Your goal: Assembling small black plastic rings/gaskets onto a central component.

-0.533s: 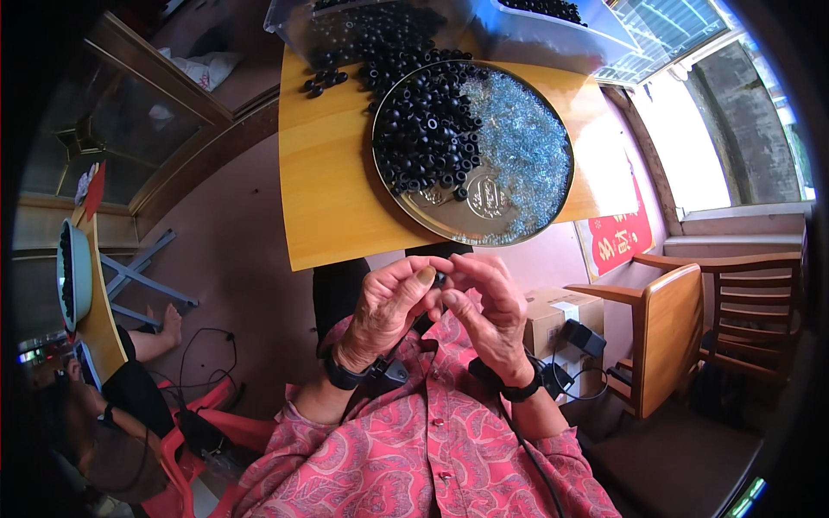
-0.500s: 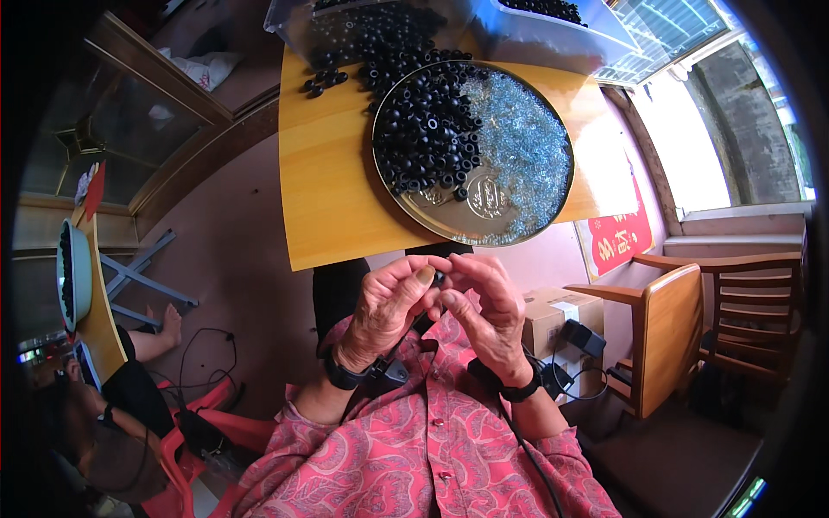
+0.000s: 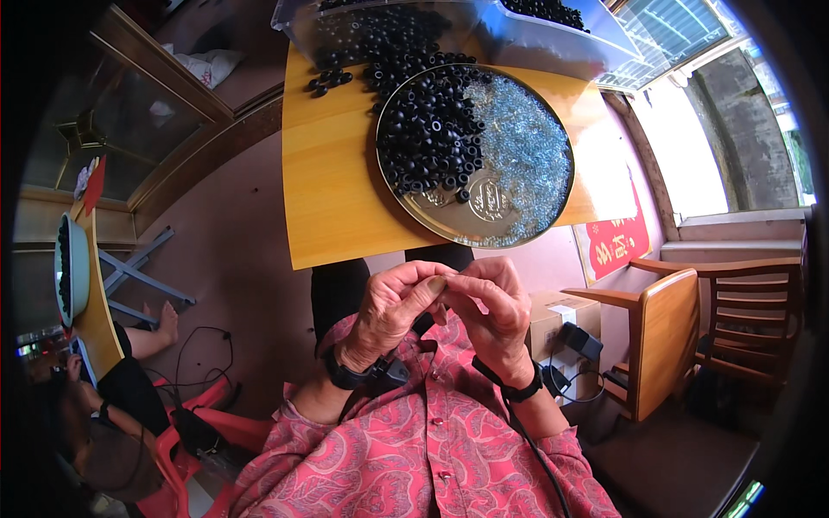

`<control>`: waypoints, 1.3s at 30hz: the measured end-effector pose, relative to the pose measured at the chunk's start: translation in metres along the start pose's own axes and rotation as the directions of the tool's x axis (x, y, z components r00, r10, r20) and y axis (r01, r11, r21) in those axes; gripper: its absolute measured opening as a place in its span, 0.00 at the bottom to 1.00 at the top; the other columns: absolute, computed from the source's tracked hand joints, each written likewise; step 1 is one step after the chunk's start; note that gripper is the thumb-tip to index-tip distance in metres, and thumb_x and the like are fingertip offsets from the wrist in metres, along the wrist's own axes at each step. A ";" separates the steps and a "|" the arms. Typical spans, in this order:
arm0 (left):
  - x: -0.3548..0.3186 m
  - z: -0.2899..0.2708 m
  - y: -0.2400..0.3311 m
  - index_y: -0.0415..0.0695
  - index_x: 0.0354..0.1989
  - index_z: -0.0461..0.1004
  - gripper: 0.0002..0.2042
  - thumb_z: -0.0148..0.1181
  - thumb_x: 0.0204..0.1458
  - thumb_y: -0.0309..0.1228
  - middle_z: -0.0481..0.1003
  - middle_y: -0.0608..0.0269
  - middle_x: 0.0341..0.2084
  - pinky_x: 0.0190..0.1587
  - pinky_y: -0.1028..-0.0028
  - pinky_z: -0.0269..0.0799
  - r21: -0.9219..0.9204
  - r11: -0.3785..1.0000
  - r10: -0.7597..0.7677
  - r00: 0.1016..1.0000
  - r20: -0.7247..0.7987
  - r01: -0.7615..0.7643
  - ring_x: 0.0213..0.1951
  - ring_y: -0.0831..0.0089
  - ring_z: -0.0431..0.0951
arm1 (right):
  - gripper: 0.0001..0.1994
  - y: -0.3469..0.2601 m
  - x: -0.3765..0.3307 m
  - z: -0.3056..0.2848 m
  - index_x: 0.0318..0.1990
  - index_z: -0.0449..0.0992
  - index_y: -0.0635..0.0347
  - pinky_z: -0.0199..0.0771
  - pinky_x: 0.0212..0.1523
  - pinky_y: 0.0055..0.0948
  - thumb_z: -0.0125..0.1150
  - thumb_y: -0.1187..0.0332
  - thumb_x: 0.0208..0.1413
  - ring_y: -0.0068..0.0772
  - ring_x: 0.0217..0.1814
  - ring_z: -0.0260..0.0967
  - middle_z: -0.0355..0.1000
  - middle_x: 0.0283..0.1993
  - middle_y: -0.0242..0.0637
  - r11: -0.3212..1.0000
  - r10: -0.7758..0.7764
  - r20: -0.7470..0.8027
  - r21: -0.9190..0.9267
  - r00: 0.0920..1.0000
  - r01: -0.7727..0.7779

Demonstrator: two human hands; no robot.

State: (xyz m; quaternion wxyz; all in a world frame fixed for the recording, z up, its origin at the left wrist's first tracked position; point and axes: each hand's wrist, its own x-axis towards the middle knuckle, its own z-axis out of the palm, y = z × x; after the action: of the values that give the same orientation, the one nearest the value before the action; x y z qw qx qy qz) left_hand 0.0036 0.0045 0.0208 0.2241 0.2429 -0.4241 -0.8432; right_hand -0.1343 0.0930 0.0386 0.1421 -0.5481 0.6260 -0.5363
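Note:
In front of my shirt, my left hand (image 3: 399,304) and my right hand (image 3: 490,302) meet with their fingertips pinched together. What they hold is hidden behind the fingers. Just beyond them, a round metallic tray (image 3: 436,223) lies on the wooden table (image 3: 324,207), overhanging none of the hands. Its left half carries a heap of black, ring-like pieces (image 3: 427,138) with holes. Small clear bluish pieces (image 3: 522,147) are spread over the right half, and bare metal shows near the front rim.
Behind the tray, black pieces spill from a tipped clear container (image 3: 302,30); another clear bin (image 3: 570,43) stands right. A cardboard box (image 3: 553,315) and wooden chair (image 3: 669,345) are at my right. At left, a person sits by a side table (image 3: 105,332) with a pale basin (image 3: 79,272).
My right fingers have curled in closer over the left fingertips. A small black piece that showed between them is now covered. The tray's contents look the same.

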 end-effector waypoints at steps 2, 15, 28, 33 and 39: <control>0.000 0.002 0.000 0.33 0.47 0.72 0.13 0.54 0.61 0.31 0.76 0.62 0.29 0.33 0.79 0.72 -0.019 1.000 -0.009 1.000 0.001 0.009 0.27 0.77 0.75 | 0.17 0.002 -0.001 0.001 0.42 0.78 0.58 0.71 0.30 0.24 0.69 0.83 0.41 0.29 0.33 0.69 0.67 0.35 0.35 1.000 -0.009 -0.004 0.003 1.000 0.009; 0.004 -0.003 -0.001 0.31 0.46 0.73 0.14 0.55 0.59 0.30 0.78 0.54 0.36 0.38 0.72 0.80 -0.102 0.993 -0.056 0.995 0.077 0.064 0.36 0.70 0.80 | 0.14 0.007 -0.002 -0.006 0.38 0.81 0.57 0.67 0.31 0.20 0.71 0.78 0.41 0.23 0.33 0.66 0.66 0.34 0.31 0.977 0.085 0.009 0.194 0.996 -0.085; 0.003 -0.001 -0.001 0.34 0.43 0.76 0.12 0.63 0.52 0.25 0.78 0.57 0.32 0.38 0.72 0.81 -0.148 0.986 -0.077 0.997 0.003 0.077 0.33 0.72 0.80 | 0.11 0.008 -0.001 -0.011 0.36 0.78 0.61 0.69 0.28 0.23 0.70 0.80 0.42 0.27 0.31 0.70 0.71 0.30 0.35 0.983 0.060 0.015 0.172 0.998 -0.061; 0.000 0.007 0.010 0.34 0.44 0.76 0.14 0.64 0.48 0.19 0.75 0.60 0.35 0.42 0.78 0.77 0.089 0.983 0.159 0.986 0.057 -0.163 0.36 0.76 0.78 | 0.12 -0.005 0.001 -0.015 0.35 0.77 0.62 0.69 0.28 0.24 0.69 0.81 0.41 0.29 0.31 0.71 0.72 0.31 0.37 0.994 0.049 0.015 0.094 0.999 -0.050; -0.007 0.008 0.016 0.34 0.46 0.76 0.16 0.66 0.46 0.18 0.76 0.63 0.35 0.42 0.80 0.75 0.378 0.896 0.228 0.972 0.061 -0.234 0.38 0.78 0.77 | 0.10 -0.001 -0.006 -0.015 0.34 0.77 0.63 0.69 0.30 0.24 0.69 0.81 0.42 0.30 0.31 0.71 0.74 0.31 0.37 0.980 0.096 0.006 0.175 0.995 -0.095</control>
State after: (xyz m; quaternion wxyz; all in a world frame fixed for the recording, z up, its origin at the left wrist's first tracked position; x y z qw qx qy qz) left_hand 0.0077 0.0046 0.0398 0.2678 0.2237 -0.6080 -0.7132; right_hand -0.1433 0.1058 0.0430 0.2147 -0.5021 0.6021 -0.5825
